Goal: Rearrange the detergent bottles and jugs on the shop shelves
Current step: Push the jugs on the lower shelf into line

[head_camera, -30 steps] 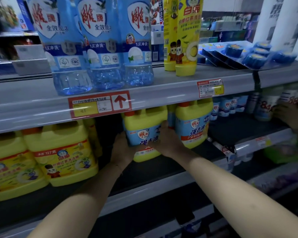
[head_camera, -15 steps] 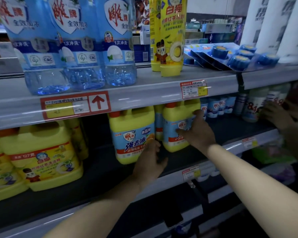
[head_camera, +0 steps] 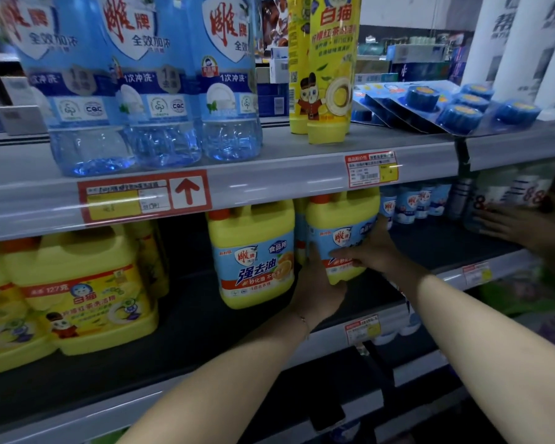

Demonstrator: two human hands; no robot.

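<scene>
Two yellow jugs with blue labels stand on the dark middle shelf [head_camera: 193, 328]. The right jug [head_camera: 340, 225] is gripped from both sides: my left hand [head_camera: 318, 290] is at its lower left corner and my right hand [head_camera: 372, 248] lies across its label and right side. The left jug [head_camera: 253, 251] stands free beside it, close to my left wrist. Two larger yellow jugs [head_camera: 84, 293] with yellow labels stand further left. Above, on the grey shelf [head_camera: 269, 181], are three clear blue bottles [head_camera: 161, 91] and tall yellow bottles [head_camera: 330, 68].
Another person's hand [head_camera: 519, 229] reaches onto the same shelf at the far right, by white bottles [head_camera: 513, 193]. Small blue-and-white bottles [head_camera: 414, 203] stand behind the held jug. Blue disc packs [head_camera: 446, 104] lie on the upper shelf. Price tags line the shelf edges.
My left hand left the left jug and moved right onto the right jug's lower corner. My right hand settled across that jug's front. The view shifted slightly.
</scene>
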